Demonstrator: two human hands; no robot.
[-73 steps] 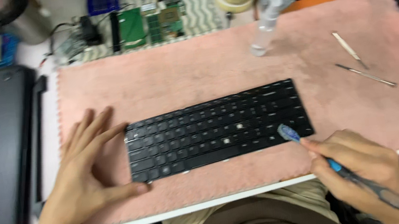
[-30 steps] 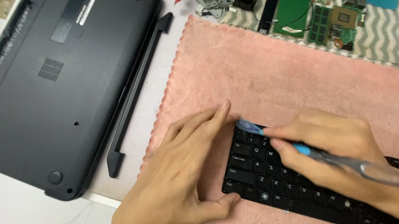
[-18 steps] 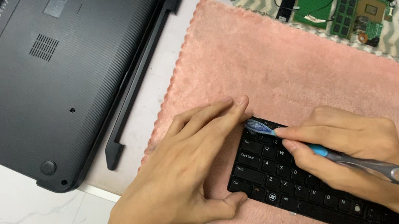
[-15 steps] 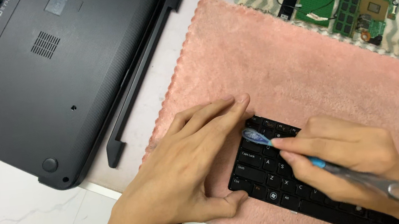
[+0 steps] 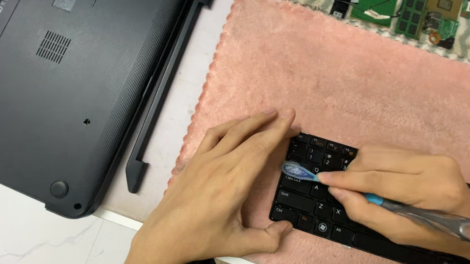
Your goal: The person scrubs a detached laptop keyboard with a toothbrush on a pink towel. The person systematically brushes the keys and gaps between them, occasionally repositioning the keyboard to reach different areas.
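Head view shows the right hand (image 5: 406,189) clamped on a blue-tipped toothbrush (image 5: 385,203), bristles on the left end of a black keyboard (image 5: 318,190) lying on the pink towel (image 5: 359,82). Left hand (image 5: 224,192) lies flat and spread, fingers against the keyboard's edge. Hard scrubbing could pop a keycap; a slack brace lets the keyboard slide.

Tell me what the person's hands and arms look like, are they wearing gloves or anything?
No gloves. Both the left hand and the right hand are bare, with short, plain fingernails. No rings show on the fingers, and no watch or bracelet shows on the wrists. No sleeves reach the parts of the forearms in view, so the arms look uncovered too.
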